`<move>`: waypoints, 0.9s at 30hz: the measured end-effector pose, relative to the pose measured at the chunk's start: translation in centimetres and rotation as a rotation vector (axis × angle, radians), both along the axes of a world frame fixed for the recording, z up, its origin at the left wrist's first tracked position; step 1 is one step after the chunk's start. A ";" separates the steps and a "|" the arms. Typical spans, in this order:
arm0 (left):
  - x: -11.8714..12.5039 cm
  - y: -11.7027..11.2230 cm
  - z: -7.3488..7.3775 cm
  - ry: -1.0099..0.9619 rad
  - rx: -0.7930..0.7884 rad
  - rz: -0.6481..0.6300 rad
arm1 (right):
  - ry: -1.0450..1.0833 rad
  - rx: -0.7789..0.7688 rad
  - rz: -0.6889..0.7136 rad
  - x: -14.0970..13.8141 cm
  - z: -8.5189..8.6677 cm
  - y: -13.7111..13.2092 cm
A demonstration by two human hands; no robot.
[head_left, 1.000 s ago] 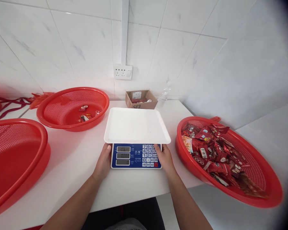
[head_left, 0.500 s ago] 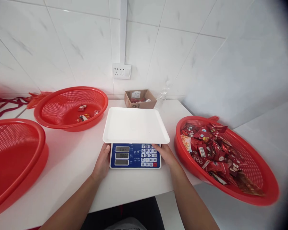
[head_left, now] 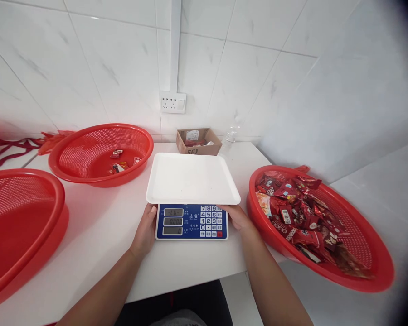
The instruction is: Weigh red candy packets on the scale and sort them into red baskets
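Observation:
A digital weighing scale (head_left: 192,232) with a blue keypad panel and three small displays stands on the white table before me. Its white tray (head_left: 192,179) bears nothing. My left hand (head_left: 145,231) grips the scale's left side, thumb up along the edge beneath the tray's corner. On the opposite side, my right hand (head_left: 236,217) holds the body, its thumb lying over the upper right corner of the keypad. The fingers under the tray and behind the sides are partly hidden.
Right of the scale, a red basket (head_left: 370,217) holds many red-wrapped snack packets (head_left: 306,217). Another red basket (head_left: 88,136) with several packets stands back left, and a third (head_left: 23,199) nearer. Behind the scale are a cardboard box (head_left: 199,149) and a clear plastic bottle (head_left: 231,133).
My right thumb has drawn back slightly to the right, uncovering more of the top keys. The left hand and the scale stay in place.

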State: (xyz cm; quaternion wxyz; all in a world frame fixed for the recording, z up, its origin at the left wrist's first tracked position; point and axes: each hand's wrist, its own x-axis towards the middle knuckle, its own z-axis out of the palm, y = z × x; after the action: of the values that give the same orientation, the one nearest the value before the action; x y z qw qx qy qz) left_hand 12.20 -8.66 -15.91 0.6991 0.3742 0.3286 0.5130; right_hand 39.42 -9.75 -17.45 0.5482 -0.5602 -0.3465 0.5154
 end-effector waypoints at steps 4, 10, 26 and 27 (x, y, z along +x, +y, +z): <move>0.0 0.0 0.0 -0.004 -0.006 0.011 | -0.067 0.004 0.040 0.3 0.2 -0.2; 0.0 0.1 0.0 -0.005 -0.011 -0.001 | -0.038 0.069 -0.004 -0.1 0.2 -0.4; 0.0 0.1 -0.2 0.006 -0.016 0.017 | -0.017 0.065 0.017 -0.4 0.3 -0.7; 0.0 0.1 -0.2 0.007 -0.014 0.021 | -0.003 0.066 0.022 -0.4 0.3 -0.7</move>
State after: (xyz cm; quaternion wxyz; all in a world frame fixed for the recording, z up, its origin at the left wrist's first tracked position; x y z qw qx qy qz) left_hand 12.22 -8.55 -16.12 0.6950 0.3676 0.3387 0.5168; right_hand 38.98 -10.45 -17.13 0.5602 -0.5385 -0.3703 0.5089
